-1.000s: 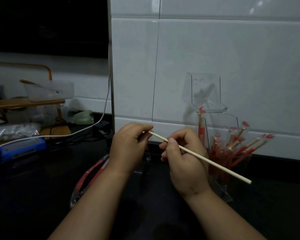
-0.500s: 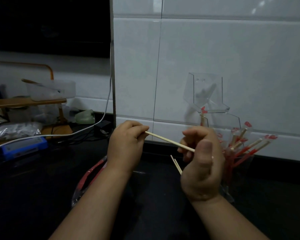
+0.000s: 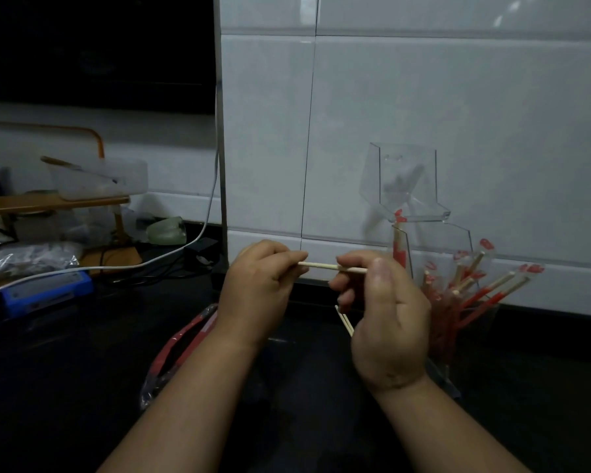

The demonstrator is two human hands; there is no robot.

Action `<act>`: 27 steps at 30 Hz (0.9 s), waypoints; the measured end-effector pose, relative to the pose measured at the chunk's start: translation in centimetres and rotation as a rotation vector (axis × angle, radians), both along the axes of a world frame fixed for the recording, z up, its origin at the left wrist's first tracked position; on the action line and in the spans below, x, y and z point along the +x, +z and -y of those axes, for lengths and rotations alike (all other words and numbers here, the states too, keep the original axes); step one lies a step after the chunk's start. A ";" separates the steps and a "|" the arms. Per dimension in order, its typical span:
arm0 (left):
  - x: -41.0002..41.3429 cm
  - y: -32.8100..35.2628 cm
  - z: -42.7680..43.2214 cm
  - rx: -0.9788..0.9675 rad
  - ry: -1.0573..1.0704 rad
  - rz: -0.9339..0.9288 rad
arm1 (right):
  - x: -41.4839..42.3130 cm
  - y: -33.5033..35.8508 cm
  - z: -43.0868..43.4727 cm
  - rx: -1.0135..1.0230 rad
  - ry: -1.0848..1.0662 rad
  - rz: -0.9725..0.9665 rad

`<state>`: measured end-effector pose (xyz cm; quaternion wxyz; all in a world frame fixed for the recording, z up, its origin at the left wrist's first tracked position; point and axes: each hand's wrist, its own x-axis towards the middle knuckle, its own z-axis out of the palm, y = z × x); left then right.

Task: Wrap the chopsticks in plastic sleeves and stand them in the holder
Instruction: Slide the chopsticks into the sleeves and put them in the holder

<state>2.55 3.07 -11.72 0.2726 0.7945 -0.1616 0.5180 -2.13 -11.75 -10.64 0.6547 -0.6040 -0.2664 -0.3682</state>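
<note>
At frame centre: I've got one bare chopstick (image 3: 331,266) level between both hands.
Left hand (image 3: 258,288): fingers pinched shut on its left tip.
Right hand (image 3: 384,312): fingers closed round the other end; two more sticks (image 3: 345,320) poke out under the palm.
Sleeve: can't tell if any plastic is on it.
Holder (image 3: 434,268): right of centre on the dark desk (image 3: 48,387), clear, wrapped red-tipped sticks (image 3: 485,288) fanned inside.
Sleeve pack (image 3: 178,353): lower centre, under left wrist.
Risk: spare sticks may slide from the palm if the grip loosens; dim light makes the sleeve mouth easy to miss.

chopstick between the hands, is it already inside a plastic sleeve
No, the chopstick spans bare between the left hand and right hand; no sleeve shows on it.
</note>
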 end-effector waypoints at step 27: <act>-0.3 0.1 1.0 0.139 -0.074 0.192 | 1.3 -0.2 -0.1 -0.112 -0.170 -0.221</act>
